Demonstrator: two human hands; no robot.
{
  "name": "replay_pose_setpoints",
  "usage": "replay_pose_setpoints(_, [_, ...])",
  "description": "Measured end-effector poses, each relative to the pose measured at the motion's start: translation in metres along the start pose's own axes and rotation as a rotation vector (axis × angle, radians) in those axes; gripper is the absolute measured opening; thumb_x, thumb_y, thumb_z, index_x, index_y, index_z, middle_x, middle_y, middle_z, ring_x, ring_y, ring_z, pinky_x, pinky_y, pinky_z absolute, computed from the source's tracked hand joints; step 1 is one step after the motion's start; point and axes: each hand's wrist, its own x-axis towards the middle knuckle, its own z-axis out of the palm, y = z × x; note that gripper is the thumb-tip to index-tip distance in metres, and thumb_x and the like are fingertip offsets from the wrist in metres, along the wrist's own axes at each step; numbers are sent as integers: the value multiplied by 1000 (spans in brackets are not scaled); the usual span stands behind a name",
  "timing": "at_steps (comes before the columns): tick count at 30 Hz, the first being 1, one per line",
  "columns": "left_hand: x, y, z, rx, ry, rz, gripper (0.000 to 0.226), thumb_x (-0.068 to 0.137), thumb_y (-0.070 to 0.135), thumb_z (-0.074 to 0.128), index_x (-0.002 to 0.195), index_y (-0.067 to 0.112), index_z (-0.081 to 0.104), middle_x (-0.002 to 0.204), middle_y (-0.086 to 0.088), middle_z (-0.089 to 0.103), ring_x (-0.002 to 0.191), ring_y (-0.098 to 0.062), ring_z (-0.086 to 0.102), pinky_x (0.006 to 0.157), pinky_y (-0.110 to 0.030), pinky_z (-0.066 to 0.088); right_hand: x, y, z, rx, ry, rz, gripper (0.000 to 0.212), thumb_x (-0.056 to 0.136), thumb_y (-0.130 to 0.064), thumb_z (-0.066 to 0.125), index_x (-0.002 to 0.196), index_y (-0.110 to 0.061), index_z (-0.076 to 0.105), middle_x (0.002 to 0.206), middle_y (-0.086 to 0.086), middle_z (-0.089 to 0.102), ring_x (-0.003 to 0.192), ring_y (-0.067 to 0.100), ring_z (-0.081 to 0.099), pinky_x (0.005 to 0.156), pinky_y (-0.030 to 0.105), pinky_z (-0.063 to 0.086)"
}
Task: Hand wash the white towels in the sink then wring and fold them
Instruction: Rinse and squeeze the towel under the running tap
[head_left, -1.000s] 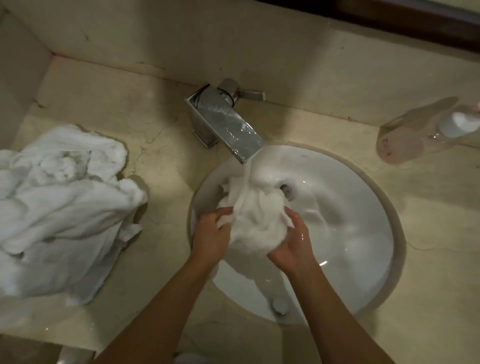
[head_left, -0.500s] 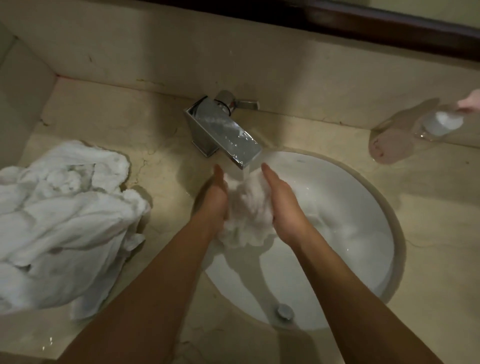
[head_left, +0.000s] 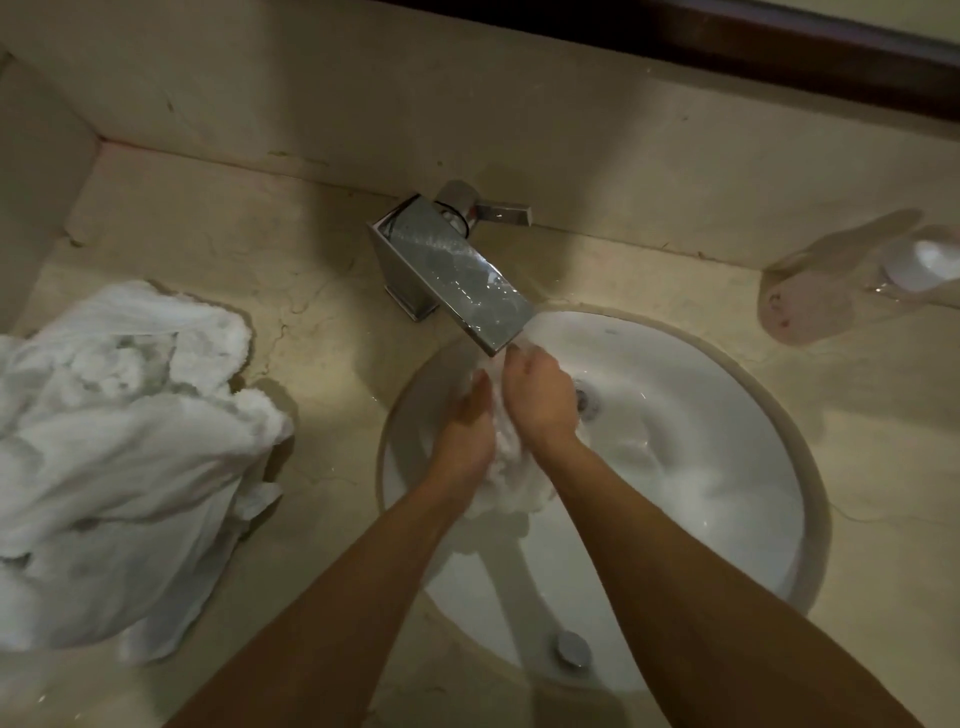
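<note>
Beige marble tabletop (head_left: 883, 545) wraps around a round white sink (head_left: 753, 519), with a matching stone backsplash at the far side. A square chrome faucet (head_left: 457, 280) reaches over the far-left rim of the basin, water running from its spout. Just beneath that spout both hands press a wet white towel (head_left: 511, 480) between them — the left hand (head_left: 467, 436) with its fingers laid fairly straight against the cloth, the right hand (head_left: 540, 400) with its fingers curled over the top of the bunch. The towel's lower folds hang out near the wrists, inside the basin. A large heap of white towels (head_left: 119, 457) lies on the tabletop to the left, well apart from the sink. At the far right a clear bottle (head_left: 852, 280) lies on its side.
</note>
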Motion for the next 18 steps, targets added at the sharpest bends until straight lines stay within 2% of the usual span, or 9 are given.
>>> replay_pose_setpoints(3, [15, 3, -5, 22, -17, -76, 36, 108, 25, 33, 121, 6, 59, 122, -7, 60, 106, -24, 58, 77, -20, 47, -12, 4, 6, -50, -127, -103, 34, 103, -36, 45, 105, -8, 63, 105, 16, 65, 99, 34, 61, 76, 34, 39])
replay_pose_setpoints(5, [29, 9, -11, -23, -14, -86, 32, 106, 23, 37, 114, 3, 61, 120, -18, 62, 110, -28, 59, 92, -30, 49, -25, 13, 11, 2, -196, -165, 33, 102, -35, 47, 96, -6, 61, 96, 13, 65, 91, 31, 61, 77, 38, 45])
replay_pose_setpoints(6, [28, 10, -10, 71, -33, -62, 31, 106, 23, 38, 113, 3, 61, 124, -22, 62, 113, -31, 59, 97, -30, 45, -22, 19, 10, 33, -190, -146, 33, 102, -34, 46, 98, -5, 63, 98, 14, 67, 93, 31, 62, 79, 39, 47])
replay_pose_setpoints(9, [14, 5, 3, 345, -66, 116, 41, 105, 34, 39, 125, 7, 62, 126, -16, 63, 117, -29, 59, 95, -25, 43, -9, 25, -2, 311, -160, 86, 31, 105, -27, 44, 111, -4, 64, 97, 11, 69, 90, 22, 67, 73, 24, 50])
replay_pose_setpoints(11, [14, 5, 0, 308, -80, 92, 43, 105, 36, 39, 132, 8, 58, 133, -14, 60, 122, -26, 57, 91, -25, 48, -18, 22, -8, 474, -153, 158, 25, 105, -18, 45, 100, -10, 68, 81, -2, 67, 72, 5, 64, 62, 12, 46])
replay_pose_setpoints(13, [22, 7, -7, 145, -94, -7, 43, 106, 29, 38, 139, 4, 49, 141, -15, 53, 127, -28, 53, 75, -19, 48, -33, 13, -6, 501, -175, 106, 30, 104, -23, 48, 83, -17, 67, 75, -10, 67, 67, -5, 63, 65, 10, 46])
replay_pose_setpoints(15, [15, 11, -7, 148, -94, -11, 41, 108, 28, 33, 135, 3, 51, 135, -15, 55, 124, -28, 54, 71, -19, 44, -29, 8, 2, 454, -147, 74, 34, 102, -36, 47, 84, -15, 66, 83, -1, 71, 81, 7, 67, 78, 19, 52])
replay_pose_setpoints(17, [3, 10, 2, 265, -45, 45, 35, 107, 34, 32, 110, 11, 59, 106, -7, 62, 99, -21, 58, 73, -20, 36, -7, 7, 5, 418, -100, 111, 48, 87, -49, 41, 94, -9, 67, 98, 15, 71, 95, 31, 66, 92, 42, 54])
replay_pose_setpoints(18, [0, 10, 4, 298, -30, 49, 35, 107, 34, 32, 103, 13, 59, 97, -5, 62, 92, -19, 58, 74, -21, 35, 1, 6, 6, 423, -88, 147, 54, 80, -51, 40, 96, -7, 66, 100, 17, 70, 96, 35, 65, 93, 47, 53])
